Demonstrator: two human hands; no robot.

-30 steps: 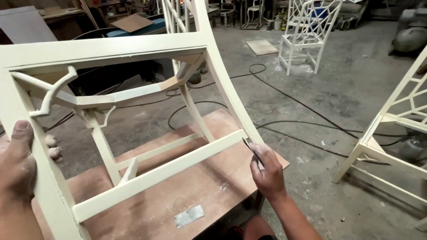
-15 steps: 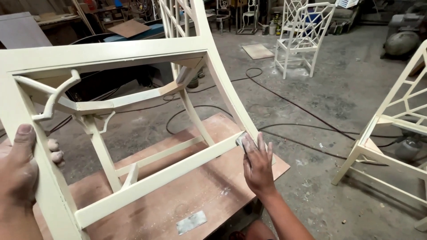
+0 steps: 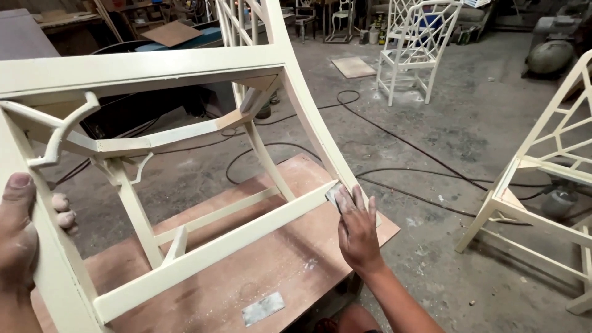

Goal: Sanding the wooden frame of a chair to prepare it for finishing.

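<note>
Pressing sandpaper flat-fingered, right hand meets chair frame; left hand clamps its leg.

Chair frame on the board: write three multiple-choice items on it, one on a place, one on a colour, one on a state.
1. Where does the right hand press the sandpaper?
A. on the curved leg where the long rail meets it
B. on the wooden board
C. on the floor

2. What colour is the chair frame?
A. black
B. cream
C. red

3. How is the left hand?
A. hanging free
B. flat on the board
C. gripping a frame post

Answers:
1. A, the fingers lie over the pad at that joint.
2. B, every rail shows pale cream paint.
3. C, the thumb and fingers wrap the near post.
</note>
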